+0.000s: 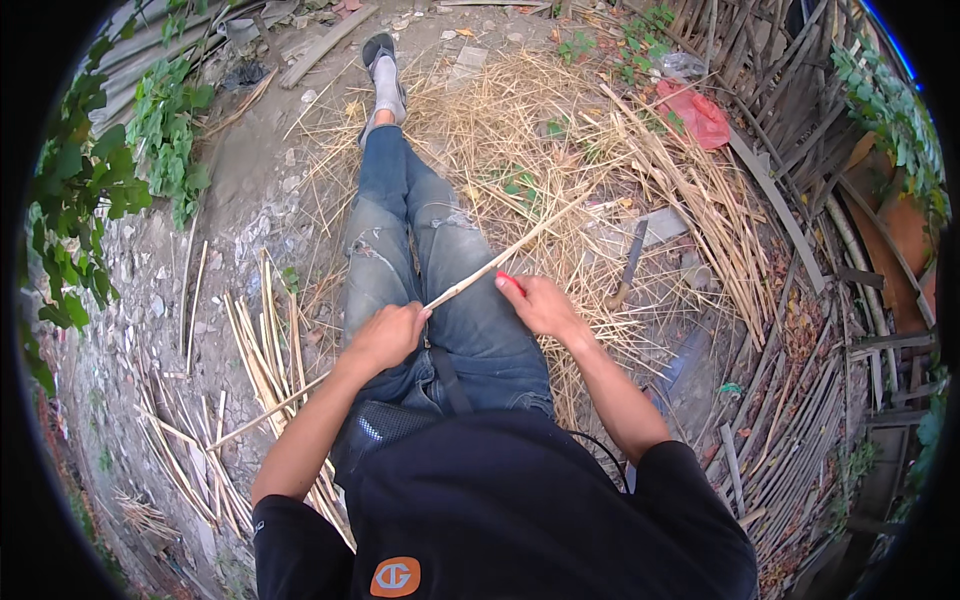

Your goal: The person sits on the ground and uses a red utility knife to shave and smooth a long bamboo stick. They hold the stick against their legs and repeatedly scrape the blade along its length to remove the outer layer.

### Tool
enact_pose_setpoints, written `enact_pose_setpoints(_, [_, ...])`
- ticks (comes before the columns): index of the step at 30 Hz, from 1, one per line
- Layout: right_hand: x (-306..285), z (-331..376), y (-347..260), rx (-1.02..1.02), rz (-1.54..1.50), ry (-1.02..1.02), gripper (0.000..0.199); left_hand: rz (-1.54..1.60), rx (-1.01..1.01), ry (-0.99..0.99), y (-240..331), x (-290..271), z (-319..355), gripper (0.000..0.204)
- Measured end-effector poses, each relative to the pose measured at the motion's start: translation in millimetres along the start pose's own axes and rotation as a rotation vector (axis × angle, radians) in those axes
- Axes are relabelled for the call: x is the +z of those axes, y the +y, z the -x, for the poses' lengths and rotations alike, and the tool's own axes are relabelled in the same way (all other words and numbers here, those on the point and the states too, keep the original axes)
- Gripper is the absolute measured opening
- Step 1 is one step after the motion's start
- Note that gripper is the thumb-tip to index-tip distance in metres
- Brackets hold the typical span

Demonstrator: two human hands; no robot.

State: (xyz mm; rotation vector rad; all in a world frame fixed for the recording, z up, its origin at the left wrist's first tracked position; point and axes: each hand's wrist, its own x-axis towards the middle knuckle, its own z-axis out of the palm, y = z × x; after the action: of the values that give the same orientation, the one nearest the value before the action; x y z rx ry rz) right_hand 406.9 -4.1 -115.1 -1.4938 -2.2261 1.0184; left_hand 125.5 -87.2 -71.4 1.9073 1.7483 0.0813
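I sit on the ground with my legs in blue jeans (420, 250) stretched forward. My left hand (385, 335) grips a long thin bamboo strip (500, 260) that runs from the lower left, across my lap, up to the right over the straw. My right hand (540, 303) is closed on a small tool with a red handle (510, 282), pressed against the strip just right of my left hand. The tool's blade is hidden by my fingers.
Cut bamboo strips (262, 340) lie in a pile at my left. Straw and shavings (560, 130) cover the ground ahead. A large knife (628, 268) lies at my right, with a red bag (695, 112) beyond. Woven bamboo fencing (800, 400) borders the right; green plants (110, 170) the left.
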Motion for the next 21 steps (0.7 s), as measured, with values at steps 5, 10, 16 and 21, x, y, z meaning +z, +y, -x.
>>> enact_pose_setpoints(5, [26.9,-3.3,-5.7,0.050,-0.008,-0.037,0.067,0.022,0.013,-0.029,14.8,18.9,-30.3,0.041])
enact_pose_setpoints(10, [25.0,1.6,-20.8,0.090,0.023,-0.062,0.067,0.026,0.014,-0.018,7.8,28.6,-29.2,0.042])
enact_pose_setpoints(16, [34.6,2.2,-22.0,0.087,0.061,-0.026,0.066,-0.034,0.018,0.001,11.1,28.2,-22.6,0.041])
enact_pose_setpoints(21, [43.5,3.7,-35.5,0.030,0.082,-0.035,0.067,-0.060,0.004,0.035,-1.0,17.0,8.7,0.039])
